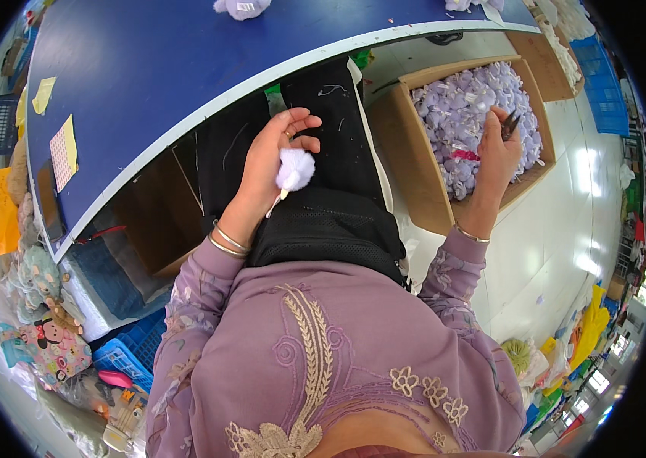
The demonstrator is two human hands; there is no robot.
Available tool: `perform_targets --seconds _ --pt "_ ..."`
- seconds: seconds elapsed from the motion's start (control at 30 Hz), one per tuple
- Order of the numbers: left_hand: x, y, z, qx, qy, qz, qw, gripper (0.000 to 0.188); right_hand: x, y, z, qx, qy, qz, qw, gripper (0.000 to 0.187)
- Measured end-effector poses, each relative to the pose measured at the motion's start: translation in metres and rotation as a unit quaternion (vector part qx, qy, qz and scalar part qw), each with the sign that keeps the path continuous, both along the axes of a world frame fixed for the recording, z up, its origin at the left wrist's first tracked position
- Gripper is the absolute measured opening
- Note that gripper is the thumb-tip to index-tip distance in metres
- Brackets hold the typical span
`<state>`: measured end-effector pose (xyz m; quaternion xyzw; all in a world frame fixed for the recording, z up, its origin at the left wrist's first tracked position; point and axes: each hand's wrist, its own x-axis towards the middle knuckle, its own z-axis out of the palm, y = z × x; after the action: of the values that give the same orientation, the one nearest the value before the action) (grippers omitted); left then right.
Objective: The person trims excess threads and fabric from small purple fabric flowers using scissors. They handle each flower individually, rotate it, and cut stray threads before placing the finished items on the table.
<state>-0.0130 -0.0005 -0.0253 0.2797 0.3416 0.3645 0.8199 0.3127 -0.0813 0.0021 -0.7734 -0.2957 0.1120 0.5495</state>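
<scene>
My left hand [264, 156] is above my lap with its fingers curled. A small fluffy lavender plush piece [296, 169] with a pale, pointed lower end rests in it, against the palm. My right hand [500, 153] is closed around dark two-pointed thread snips [511, 126], their tips sticking out past the fingers. It hovers over a cardboard box [433, 206] filled with many similar lavender pieces [445, 103]. Something pink-red [465, 155] shows beside the right hand; whether it belongs to the snips I cannot tell.
A blue table [155, 69] with a white edge curves ahead, bearing a lavender plush [243, 8] and paper slips [63, 156]. A black bag or cloth [323, 229] covers my lap. Blue crates [136, 347] and plush toys [40, 271] crowd the left. Another carton [540, 57] stands behind the box.
</scene>
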Motion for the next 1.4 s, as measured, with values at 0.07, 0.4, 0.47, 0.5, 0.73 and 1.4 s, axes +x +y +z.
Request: perform_targets --seconds 0.07,0.4,0.47,0.5,0.73,1.4 --pt "0.000 0.002 -0.002 -0.020 -0.016 0.005 1.000 0.042 -0.036 0.003 0.024 -0.030 0.069 0.063 0.995 0.016" --pt "0.011 0.003 0.009 -0.041 0.061 0.037 0.997 0.040 -0.184 0.020 0.010 -0.061 0.043 0.502 0.862 0.045" --pt "0.012 0.000 0.009 -0.039 0.043 0.034 0.998 0.041 -0.179 0.023 0.007 -0.114 0.149 0.493 0.850 0.043" --pt "0.012 -0.001 0.009 -0.022 0.013 0.017 1.000 0.040 -0.175 0.024 0.004 -0.114 0.157 0.473 0.859 0.043" --pt "0.010 -0.003 0.009 0.014 -0.047 -0.082 0.995 0.046 -0.158 0.025 -0.012 -0.077 0.383 0.334 0.858 0.040" --pt "0.005 -0.005 0.016 -0.008 0.043 -0.121 0.992 0.034 -0.146 0.025 -0.009 -0.020 0.396 0.354 0.847 0.018"
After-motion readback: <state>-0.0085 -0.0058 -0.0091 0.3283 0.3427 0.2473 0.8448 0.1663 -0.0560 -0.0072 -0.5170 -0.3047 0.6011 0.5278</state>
